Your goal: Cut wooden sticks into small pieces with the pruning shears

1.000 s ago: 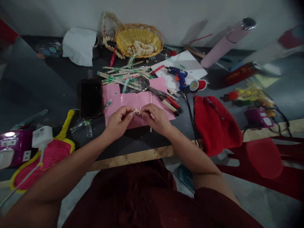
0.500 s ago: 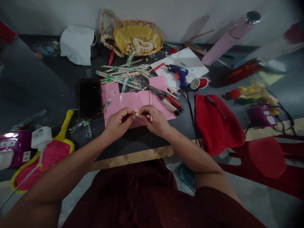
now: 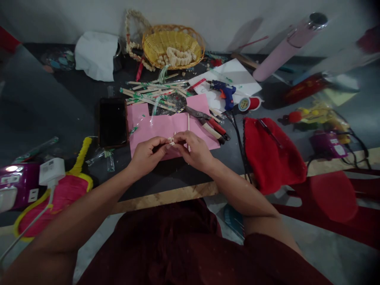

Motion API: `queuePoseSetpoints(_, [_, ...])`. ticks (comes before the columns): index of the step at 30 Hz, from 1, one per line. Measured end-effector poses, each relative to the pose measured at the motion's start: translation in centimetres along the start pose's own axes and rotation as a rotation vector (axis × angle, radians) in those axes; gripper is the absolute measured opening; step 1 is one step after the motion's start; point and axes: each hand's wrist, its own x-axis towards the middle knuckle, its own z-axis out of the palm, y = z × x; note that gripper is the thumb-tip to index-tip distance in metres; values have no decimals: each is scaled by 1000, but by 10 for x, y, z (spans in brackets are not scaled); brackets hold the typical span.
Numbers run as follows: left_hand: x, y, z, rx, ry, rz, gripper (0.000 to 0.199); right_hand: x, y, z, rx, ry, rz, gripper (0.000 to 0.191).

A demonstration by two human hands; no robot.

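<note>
My left hand point(image 3: 151, 152) and my right hand point(image 3: 194, 148) meet over a pink sheet of paper point(image 3: 160, 123). Pinched between the fingertips of both is a small cluster of short pale wooden pieces point(image 3: 171, 141); the fingers partly cover it. Beside my right hand a bare wooden stick point(image 3: 188, 120) lies upright across the paper, its lower part behind the fingers. Pliers-like cutters point(image 3: 204, 118) with red and pale handles rest on the paper's right side. Beyond the paper is a heap of chopsticks in green-printed wrappers point(image 3: 151, 95).
A yellow wicker basket point(image 3: 148, 41) holding strung wooden pieces stands at the back. A blue glue gun point(image 3: 224, 93) and a red thread spool point(image 3: 253, 103) lie right, near a red cloth point(image 3: 267, 158). A phone point(image 3: 113, 122) is at left. A pink flask point(image 3: 282, 55) stands back right.
Both hands stay nearly in place, still pinching the small wooden cluster. The cluster looks very slightly turned between the fingertips.
</note>
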Motion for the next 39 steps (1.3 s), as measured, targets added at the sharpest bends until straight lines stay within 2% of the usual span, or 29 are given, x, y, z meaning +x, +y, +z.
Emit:
queuePoseSetpoints(4, [0, 3, -1, 6, -7, -26, 19, 1, 0, -1, 2, 12, -5, 17])
queuePoseSetpoints(12, [0, 4, -2, -47, -30, -30, 22, 1, 4, -1, -9, -36, -26, 8])
queuePoseSetpoints(16, [-1, 2, -2, 6, -26, -21, 25, 1, 4, 0, -19, -24, -36, 8])
queuePoseSetpoints(24, [-1, -1, -3, 126, -67, 41, 23, 3, -1, -4, 35, -81, -16, 9])
queuePoseSetpoints(30, [-4, -4, -1, 216, -6, 45, 26, 3, -4, -3, 57, -62, 39, 8])
queuePoseSetpoints(39, [-5, -4, -2, 237, 91, 64, 20, 1, -8, 2, 195, -74, 227, 19])
